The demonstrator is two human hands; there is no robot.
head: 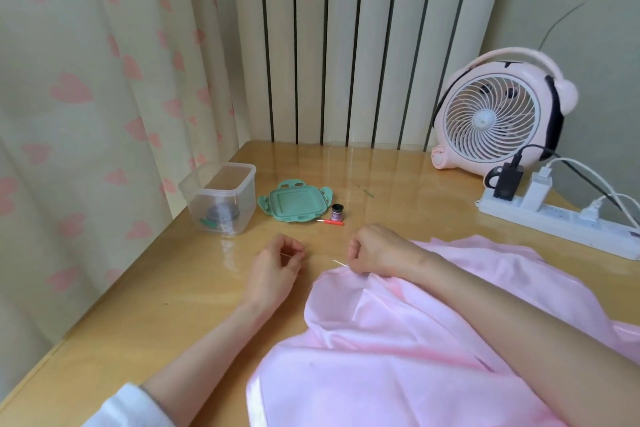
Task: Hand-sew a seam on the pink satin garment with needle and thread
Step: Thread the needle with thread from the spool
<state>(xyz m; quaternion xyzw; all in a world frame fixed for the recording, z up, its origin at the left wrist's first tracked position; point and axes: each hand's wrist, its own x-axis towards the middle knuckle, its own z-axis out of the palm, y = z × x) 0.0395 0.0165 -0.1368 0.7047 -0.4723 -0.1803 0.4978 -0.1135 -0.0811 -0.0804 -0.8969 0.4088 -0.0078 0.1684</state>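
Clear plastic tub (221, 198), open, far left on wooden table (138, 305). Green clip lid (294, 203) flat just beside it. Pink desk fan (495, 114) upright far right. White power strip (554, 220) near it, chargers plugged in. Heart-print curtain (86, 97) left.

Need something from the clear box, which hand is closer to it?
Left. The left hand sits just right of the clear box, toward the person. The right hand is farther right, on the pink cloth's edge.
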